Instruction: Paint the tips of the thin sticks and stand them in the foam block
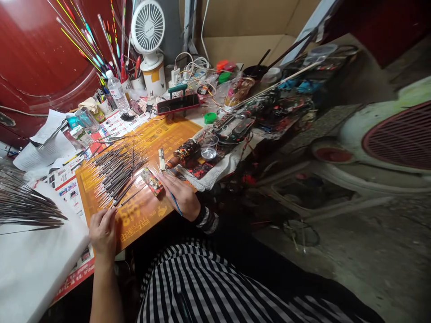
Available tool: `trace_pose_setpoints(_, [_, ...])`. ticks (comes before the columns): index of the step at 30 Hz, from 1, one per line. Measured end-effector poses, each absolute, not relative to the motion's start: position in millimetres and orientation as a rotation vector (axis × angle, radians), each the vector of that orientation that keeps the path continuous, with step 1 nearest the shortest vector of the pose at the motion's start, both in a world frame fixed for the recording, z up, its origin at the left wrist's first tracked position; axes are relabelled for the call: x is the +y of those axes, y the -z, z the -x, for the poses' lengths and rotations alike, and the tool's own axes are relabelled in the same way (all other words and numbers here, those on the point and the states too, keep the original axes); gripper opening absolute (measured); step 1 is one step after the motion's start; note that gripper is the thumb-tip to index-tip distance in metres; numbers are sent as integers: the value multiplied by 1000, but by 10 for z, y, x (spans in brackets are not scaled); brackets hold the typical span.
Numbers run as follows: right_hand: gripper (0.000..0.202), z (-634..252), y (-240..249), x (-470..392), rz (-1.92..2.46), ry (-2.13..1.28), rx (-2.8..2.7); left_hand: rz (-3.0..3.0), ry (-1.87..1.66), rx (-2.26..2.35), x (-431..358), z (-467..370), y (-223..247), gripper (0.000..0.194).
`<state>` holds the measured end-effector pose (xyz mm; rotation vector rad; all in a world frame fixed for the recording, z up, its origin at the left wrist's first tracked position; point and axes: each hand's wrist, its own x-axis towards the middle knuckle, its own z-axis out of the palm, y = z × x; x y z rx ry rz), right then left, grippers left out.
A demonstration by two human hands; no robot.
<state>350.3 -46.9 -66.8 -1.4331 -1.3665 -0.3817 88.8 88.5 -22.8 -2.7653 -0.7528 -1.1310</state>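
Note:
My left hand (pixel 103 229) is at the near edge of the orange mat (pixel 148 222), its fingers pinched on the end of a thin dark stick (pixel 134 195). My right hand (pixel 180 193) holds a thin blue brush (pixel 175 204) and rests beside a small paint-stained block (pixel 152 181). Many dark thin sticks with pale tips (pixel 117 172) lie in a pile on the mat, beyond my left hand. Close to my right fingertips is a small pale piece (pixel 162 159).
A bundle of dark sticks (pixel 30 206) lies on white foam (pixel 40 264) at left. A phone (pixel 178 104), a white fan (pixel 148 27), a bottle (pixel 117 92) and colourful floats (pixel 90 45) stand behind. Paint-covered clutter and a white cloth (pixel 205 179) are at right.

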Motion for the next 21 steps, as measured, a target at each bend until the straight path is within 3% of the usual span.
trace_pose_setpoints(9, [46, -3745, 872, -700, 1299, 599, -1386, 2772, 1092, -771, 876, -928, 227, 16])
trace_pose_setpoints(21, [49, -3769, 946, -702, 1317, 560, -1430, 2790, 1108, -779, 872, -925, 244, 16])
